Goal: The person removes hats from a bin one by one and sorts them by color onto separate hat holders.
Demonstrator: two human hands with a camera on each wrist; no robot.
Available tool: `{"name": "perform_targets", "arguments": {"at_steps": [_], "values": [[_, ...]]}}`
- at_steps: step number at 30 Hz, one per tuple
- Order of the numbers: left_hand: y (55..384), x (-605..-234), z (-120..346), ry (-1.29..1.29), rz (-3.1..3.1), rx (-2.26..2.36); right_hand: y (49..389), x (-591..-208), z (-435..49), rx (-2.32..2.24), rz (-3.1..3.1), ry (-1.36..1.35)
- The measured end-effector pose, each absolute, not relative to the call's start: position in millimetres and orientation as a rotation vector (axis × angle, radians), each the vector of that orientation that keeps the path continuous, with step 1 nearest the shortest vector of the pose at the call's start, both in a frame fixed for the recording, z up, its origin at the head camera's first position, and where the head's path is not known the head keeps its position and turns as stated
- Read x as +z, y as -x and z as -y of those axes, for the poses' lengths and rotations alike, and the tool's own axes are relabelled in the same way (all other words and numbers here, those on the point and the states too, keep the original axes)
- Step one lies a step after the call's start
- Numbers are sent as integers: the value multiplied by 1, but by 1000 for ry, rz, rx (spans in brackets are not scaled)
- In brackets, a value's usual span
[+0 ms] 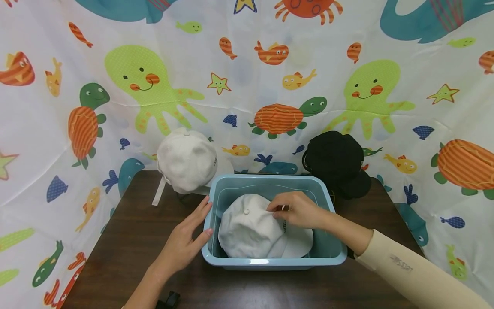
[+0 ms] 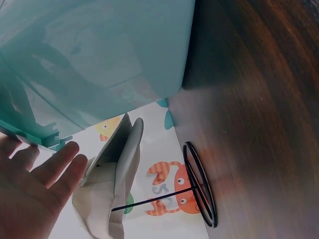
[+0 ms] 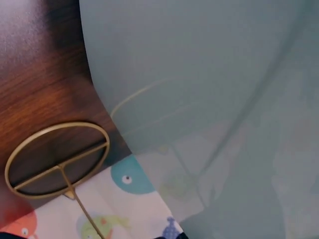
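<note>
A white cap lies in a light blue plastic basin, crown to the left and brim to the right. My right hand reaches over the basin's right side and pinches the front of the crown between thumb and fingers. With fingers extended, my left hand rests against the basin's left rim. The left wrist view shows the same hand with its fingertips at the rim. In the right wrist view the basin's outer wall fills much of the frame and the hand is hidden.
A second white cap sits behind the basin on the left, on a stand with a black wire base. Back right, a black cap stands near a gold wire base. Behind the dark wooden table hangs a sea-animal curtain.
</note>
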State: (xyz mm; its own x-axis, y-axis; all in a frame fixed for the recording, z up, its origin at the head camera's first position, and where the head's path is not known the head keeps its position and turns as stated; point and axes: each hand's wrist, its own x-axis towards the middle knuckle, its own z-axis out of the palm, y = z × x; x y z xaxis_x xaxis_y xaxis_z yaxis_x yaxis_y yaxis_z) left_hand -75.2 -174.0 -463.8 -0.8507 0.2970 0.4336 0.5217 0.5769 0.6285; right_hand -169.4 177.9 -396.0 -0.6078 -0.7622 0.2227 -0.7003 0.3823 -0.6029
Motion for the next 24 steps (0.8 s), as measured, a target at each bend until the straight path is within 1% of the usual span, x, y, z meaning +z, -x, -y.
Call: {"name": "perform_targets", "arguments": {"at_steps": [6, 24], "values": [[75, -463, 174, 676, 2535, -1159, 169, -386, -181, -1037, -2540, 1331], [74, -462, 173, 628, 2560, -1126, 169, -362, -191, -1133, -2606, 1409]]}}
